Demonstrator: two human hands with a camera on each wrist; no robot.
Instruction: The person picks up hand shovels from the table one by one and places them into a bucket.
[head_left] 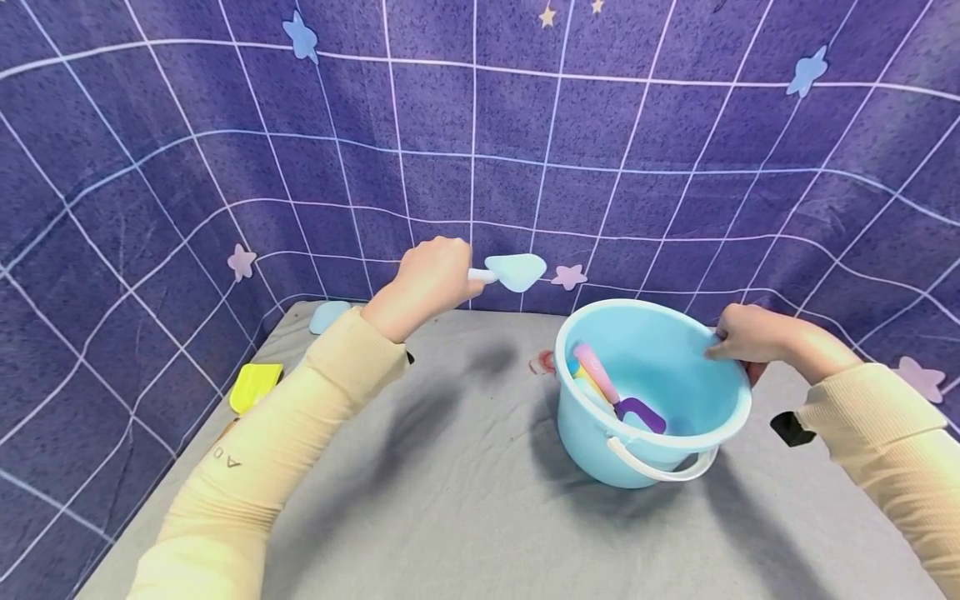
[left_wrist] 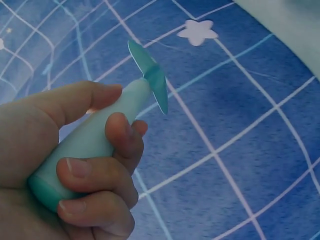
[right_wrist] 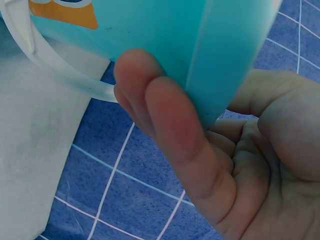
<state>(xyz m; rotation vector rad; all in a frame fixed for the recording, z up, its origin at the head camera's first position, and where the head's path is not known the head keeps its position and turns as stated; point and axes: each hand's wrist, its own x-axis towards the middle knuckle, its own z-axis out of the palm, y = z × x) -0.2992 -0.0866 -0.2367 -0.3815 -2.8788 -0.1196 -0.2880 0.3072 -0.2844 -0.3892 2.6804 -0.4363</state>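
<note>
My left hand (head_left: 431,279) is raised above the back of the grey table and grips the pale handle of a light blue toy trowel (head_left: 516,271), its blade pointing right. In the left wrist view my fingers (left_wrist: 100,172) curl round the trowel handle (left_wrist: 95,137). My right hand (head_left: 742,333) holds the right rim of a light blue bucket (head_left: 652,392), thumb inside, fingers (right_wrist: 170,125) against the outer bucket wall (right_wrist: 165,30). The bucket is tilted toward me with its white handle (head_left: 660,467) hanging in front. Inside lie a pink-handled tool (head_left: 596,375) and a purple scoop (head_left: 641,414).
A yellow toy (head_left: 255,386) and a pale blue toy (head_left: 328,317) lie at the table's left edge. A small reddish item (head_left: 542,362) sits just left of the bucket. Purple grid-patterned cloth walls (head_left: 480,150) close in the table (head_left: 450,500) on three sides.
</note>
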